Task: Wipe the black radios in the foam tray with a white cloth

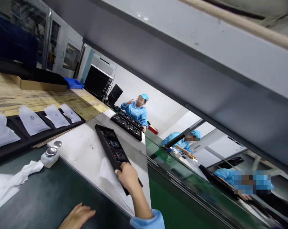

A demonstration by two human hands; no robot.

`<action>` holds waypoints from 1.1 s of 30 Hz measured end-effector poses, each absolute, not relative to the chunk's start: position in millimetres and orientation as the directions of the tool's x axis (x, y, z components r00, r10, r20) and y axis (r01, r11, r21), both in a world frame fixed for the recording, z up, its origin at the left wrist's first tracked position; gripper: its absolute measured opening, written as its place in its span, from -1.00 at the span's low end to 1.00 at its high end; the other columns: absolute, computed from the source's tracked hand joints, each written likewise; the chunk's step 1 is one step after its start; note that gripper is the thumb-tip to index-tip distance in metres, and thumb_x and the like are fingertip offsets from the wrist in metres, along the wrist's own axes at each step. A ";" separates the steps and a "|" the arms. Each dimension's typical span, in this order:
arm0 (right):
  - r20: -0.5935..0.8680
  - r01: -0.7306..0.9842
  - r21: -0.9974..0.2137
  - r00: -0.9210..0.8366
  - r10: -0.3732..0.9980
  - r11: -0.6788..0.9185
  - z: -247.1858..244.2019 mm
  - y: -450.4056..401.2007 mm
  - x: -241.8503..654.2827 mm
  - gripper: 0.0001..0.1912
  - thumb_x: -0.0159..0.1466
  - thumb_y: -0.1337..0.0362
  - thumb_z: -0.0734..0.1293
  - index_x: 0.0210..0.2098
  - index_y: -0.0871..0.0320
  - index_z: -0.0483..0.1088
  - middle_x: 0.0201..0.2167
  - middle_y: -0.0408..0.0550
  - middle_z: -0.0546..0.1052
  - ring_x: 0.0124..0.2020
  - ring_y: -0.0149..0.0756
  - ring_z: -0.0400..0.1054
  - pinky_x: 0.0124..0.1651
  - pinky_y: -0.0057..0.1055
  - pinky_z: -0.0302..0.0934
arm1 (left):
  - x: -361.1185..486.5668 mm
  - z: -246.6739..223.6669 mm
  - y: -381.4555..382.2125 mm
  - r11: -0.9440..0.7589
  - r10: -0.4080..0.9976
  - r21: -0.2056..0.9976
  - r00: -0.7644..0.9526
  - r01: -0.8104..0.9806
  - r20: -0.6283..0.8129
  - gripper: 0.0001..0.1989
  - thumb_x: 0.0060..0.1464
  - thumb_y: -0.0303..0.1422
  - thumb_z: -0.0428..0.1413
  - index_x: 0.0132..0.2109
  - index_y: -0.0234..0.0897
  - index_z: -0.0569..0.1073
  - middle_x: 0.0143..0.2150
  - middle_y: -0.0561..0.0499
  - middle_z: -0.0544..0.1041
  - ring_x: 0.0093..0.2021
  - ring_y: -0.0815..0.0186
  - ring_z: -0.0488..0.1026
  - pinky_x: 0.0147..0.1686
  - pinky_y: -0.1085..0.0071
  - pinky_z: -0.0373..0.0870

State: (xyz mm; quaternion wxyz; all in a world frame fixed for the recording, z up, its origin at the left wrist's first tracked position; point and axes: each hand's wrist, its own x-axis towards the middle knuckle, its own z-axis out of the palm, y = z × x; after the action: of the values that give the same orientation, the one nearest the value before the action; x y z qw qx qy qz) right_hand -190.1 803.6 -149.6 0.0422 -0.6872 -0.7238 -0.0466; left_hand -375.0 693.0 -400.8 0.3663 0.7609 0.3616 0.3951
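A long black tray [105,142] with dark devices in its compartments lies slanted on the white board. My right hand [127,175] grips its near end, thumb on one side and fingers curled over the edge. My left hand [79,216] hovers over or rests on the dark green surface at the bottom, fingers apart, holding nothing. Beside the black tray is a thin white sheet [108,170], partly beneath it. Farther back, two more black trays [127,126] filled with similar devices lie side by side.
At left, a black foam tray [27,140] holds several white pouches [33,121]. A small bottle [50,157] stands near crumpled white tissue [24,175]. A green conveyor [172,203] runs along the right. People in blue sit beyond it. A grey shelf [182,63] slants overhead.
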 end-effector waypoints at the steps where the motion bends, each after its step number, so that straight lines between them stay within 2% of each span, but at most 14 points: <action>1: 0.132 0.998 -0.003 -0.064 0.989 0.065 -150.3 787.5 -198.6 -0.73 0.17 0.15 0.38 -0.21 0.18 0.51 -0.21 0.14 0.55 -0.23 -0.03 0.49 -0.17 -0.23 0.23 | -375.2 -385.7 696.2 -0.387 0.877 0.906 0.372 0.169 0.305 -0.46 0.16 0.06 0.09 0.23 0.06 0.39 0.13 -0.06 0.53 0.17 0.04 0.43 0.29 0.03 0.23; 2: 0.141 0.997 -0.014 -0.075 0.987 0.078 -151.7 772.5 -206.7 -0.74 0.16 0.16 0.39 -0.23 0.19 0.52 -0.23 0.15 0.55 -0.24 0.00 0.49 -0.19 -0.22 0.24 | -373.9 -368.0 700.1 -0.261 0.924 0.964 0.304 0.052 0.234 -0.42 0.18 0.10 0.04 0.25 -0.02 0.37 0.11 -0.11 0.53 0.14 0.05 0.45 0.24 0.06 0.30; 4: 0.164 0.994 -0.036 -0.099 0.982 0.106 -155.7 746.7 -221.4 -0.77 0.12 0.18 0.41 -0.28 0.20 0.53 -0.27 0.16 0.56 -0.28 0.03 0.49 -0.22 -0.20 0.26 | -368.1 -327.7 709.6 0.008 0.951 0.976 0.303 -0.216 0.059 -0.26 0.04 0.19 0.12 0.21 -0.19 0.37 0.02 -0.19 0.56 0.02 0.03 0.52 0.06 0.11 0.44; 6: 0.194 0.989 -0.059 -0.120 0.974 0.134 -161.0 725.9 -235.0 -0.79 0.08 0.21 0.42 -0.31 0.20 0.53 -0.30 0.16 0.55 -0.34 0.02 0.49 -0.27 -0.19 0.26 | -360.4 -288.0 720.7 0.299 0.926 0.848 0.348 -0.438 -0.147 -0.25 0.00 0.15 0.19 0.22 -0.16 0.32 0.02 -0.17 0.56 -0.13 0.08 0.57 -0.18 0.17 0.52; 7: 0.213 0.987 -0.070 -0.129 0.969 0.147 -164.0 716.8 -241.6 -0.79 0.07 0.23 0.43 -0.31 0.20 0.53 -0.31 0.16 0.55 -0.36 0.01 0.49 -0.28 -0.19 0.26 | -356.8 -271.6 726.0 0.341 0.929 0.765 0.322 -0.546 -0.185 -0.29 -0.02 0.10 0.24 0.17 -0.21 0.36 -0.05 -0.18 0.58 -0.23 0.08 0.58 -0.30 0.20 0.52; 10: 0.255 0.981 -0.083 -0.147 0.956 0.173 -171.8 691.4 -260.0 -0.75 0.07 0.25 0.44 -0.27 0.22 0.53 -0.32 0.17 0.54 -0.37 0.02 0.47 -0.28 -0.16 0.27 | -352.3 -243.9 735.3 0.292 0.955 0.711 0.240 -0.640 -0.176 -0.41 -0.13 -0.16 0.36 0.04 -0.27 0.41 -0.16 -0.12 0.60 -0.23 0.14 0.57 -0.32 0.33 0.50; 13: 0.239 0.965 -0.159 -0.166 0.957 0.207 -172.4 665.1 -269.0 -0.74 0.07 0.18 0.47 -0.27 0.18 0.52 -0.34 0.07 0.53 -0.38 -0.04 0.45 -0.28 -0.20 0.26 | -364.0 -243.8 728.5 0.261 0.965 0.704 0.209 -0.660 -0.161 -0.48 -0.27 -0.38 0.36 -0.08 -0.31 0.44 -0.25 -0.07 0.60 -0.25 0.18 0.56 -0.28 0.38 0.50; 17: 0.347 0.857 -0.420 -0.153 0.925 0.299 -161.0 636.7 -243.2 -0.74 0.17 0.10 0.41 -0.21 0.10 0.50 -0.25 -0.02 0.52 -0.23 -0.14 0.42 -0.13 -0.24 0.25 | -400.7 -253.4 702.3 0.302 0.948 0.704 0.283 -0.643 -0.149 -0.46 -0.29 -0.44 0.34 -0.06 -0.32 0.44 -0.23 -0.07 0.62 -0.30 0.18 0.57 -0.28 0.34 0.52; 20: 0.441 0.719 -0.654 0.108 0.891 0.236 -162.4 631.3 -195.1 -0.57 0.19 -0.04 0.36 -0.10 0.14 0.46 -0.09 0.07 0.50 -0.08 -0.10 0.37 0.03 -0.19 0.22 | -430.5 -255.0 682.6 0.349 0.923 0.701 0.358 -0.622 -0.142 -0.39 -0.29 -0.46 0.32 0.01 -0.31 0.42 -0.21 -0.09 0.62 -0.31 0.15 0.58 -0.27 0.27 0.54; 22: 0.289 0.476 -0.872 0.319 0.903 0.111 -176.9 632.5 -163.8 -0.37 0.09 -0.15 0.40 -0.03 0.17 0.40 0.00 0.14 0.47 -0.07 -0.08 0.38 0.01 -0.18 0.25 | -447.1 -255.0 673.0 0.375 0.906 0.698 0.401 -0.610 -0.136 -0.37 -0.28 -0.46 0.29 0.04 -0.31 0.41 -0.22 -0.09 0.61 -0.31 0.14 0.58 -0.25 0.25 0.54; 23: 0.209 0.390 -0.919 0.343 0.916 0.063 -187.9 632.6 -152.3 -0.30 0.07 -0.22 0.38 -0.01 0.18 0.37 0.00 0.17 0.47 -0.09 -0.07 0.41 -0.05 -0.17 0.28 | -454.1 -255.3 669.4 0.389 0.896 0.699 0.423 -0.601 -0.135 -0.38 -0.28 -0.46 0.28 0.05 -0.32 0.41 -0.23 -0.09 0.61 -0.32 0.14 0.58 -0.25 0.24 0.54; 26: 0.043 0.221 -0.975 0.268 0.962 -0.018 -226.2 627.5 -141.2 -0.22 0.09 -0.40 0.21 -0.10 0.19 0.39 -0.20 0.16 0.55 -0.20 -0.05 0.48 -0.23 -0.17 0.36 | -469.7 -259.1 662.6 0.440 0.859 0.710 0.489 -0.550 -0.153 -0.41 -0.25 -0.46 0.24 0.04 -0.37 0.42 -0.27 -0.11 0.61 -0.35 0.13 0.58 -0.29 0.24 0.53; 29: -0.010 0.095 -0.995 0.170 0.985 -0.027 -256.2 619.2 -155.9 -0.20 0.15 -0.44 0.06 -0.24 0.18 0.44 -0.35 0.13 0.57 -0.24 -0.07 0.50 -0.26 -0.18 0.38 | -479.0 -263.7 659.6 0.486 0.812 0.731 0.557 -0.478 -0.176 -0.44 -0.28 -0.46 0.21 0.00 -0.41 0.45 -0.29 -0.14 0.61 -0.36 0.12 0.57 -0.32 0.25 0.53; 33: -0.031 -0.065 -0.998 0.161 0.987 -0.021 -273.3 612.6 -175.5 -0.42 0.13 -0.28 0.24 -0.33 0.15 0.42 -0.37 0.06 0.58 -0.25 -0.11 0.49 -0.21 -0.16 0.40 | -489.8 -260.2 662.8 0.520 0.734 0.794 0.639 -0.314 -0.228 -0.43 -0.34 -0.49 0.19 -0.03 -0.40 0.47 -0.23 -0.19 0.62 -0.33 0.07 0.58 -0.31 0.22 0.53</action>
State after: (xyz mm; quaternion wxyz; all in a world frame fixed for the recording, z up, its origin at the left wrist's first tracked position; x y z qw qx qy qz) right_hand -175.5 612.6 -273.3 0.5478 -0.5294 -0.4352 0.4799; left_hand -489.8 662.8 -260.2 0.8250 0.3729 0.2818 0.3176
